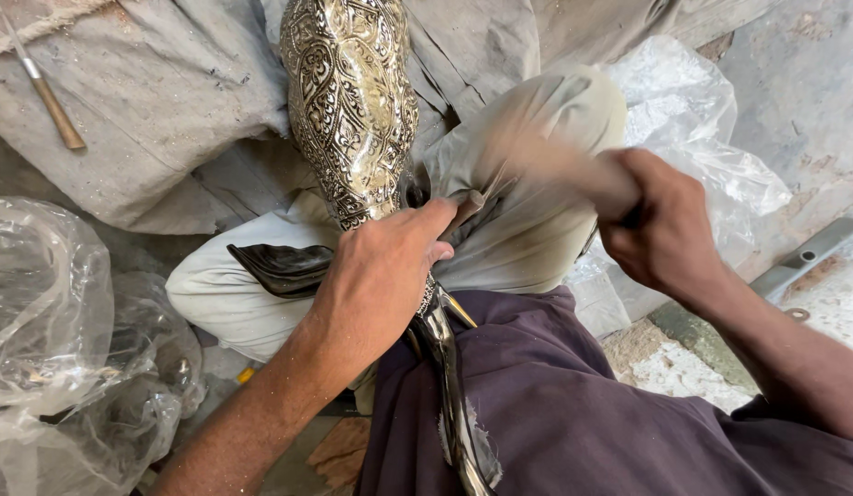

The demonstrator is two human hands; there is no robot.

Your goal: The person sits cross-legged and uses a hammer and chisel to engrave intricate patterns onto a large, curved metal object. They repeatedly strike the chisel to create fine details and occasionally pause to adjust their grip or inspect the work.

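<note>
An ornate engraved metal vessel, shiny with floral relief, lies across my lap with its narrow neck running toward me. My left hand rests on the vessel's lower part and pinches a small chisel between thumb and fingers. My right hand is closed around the handle of a wooden mallet, which is blurred by motion just above the chisel. My bent legs in pale trousers support the piece.
A wooden-handled tool lies on grey cloth at top left. Crumpled clear plastic sits at the left, more plastic at the right. A dark curved metal piece rests on my left thigh. A metal bar lies far right.
</note>
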